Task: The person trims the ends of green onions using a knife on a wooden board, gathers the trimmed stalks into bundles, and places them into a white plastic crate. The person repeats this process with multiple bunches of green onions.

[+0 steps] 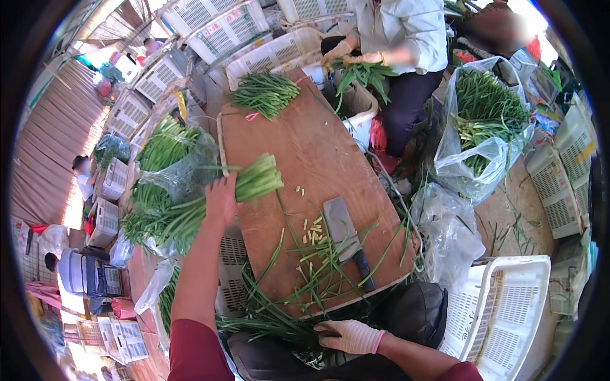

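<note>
My bare left hand grips a thick bundle of garlic chives, pale stem ends over the wooden board and leaves trailing left. Beside it is a larger heap of chives, partly wrapped in clear plastic. Low in front of me, my right hand, in a striped knit glove, touches loose chives by my lap; whether its fingers close on any is unclear. A cleaver lies on the board with its black handle towards me, among cut stem pieces and scattered leaves. One tied bunch rests at the far end.
Across the board, a seated person in gloves handles leafy greens over a white basket. To the right are a plastic bag of greens and a white crate. Crates stand stacked behind.
</note>
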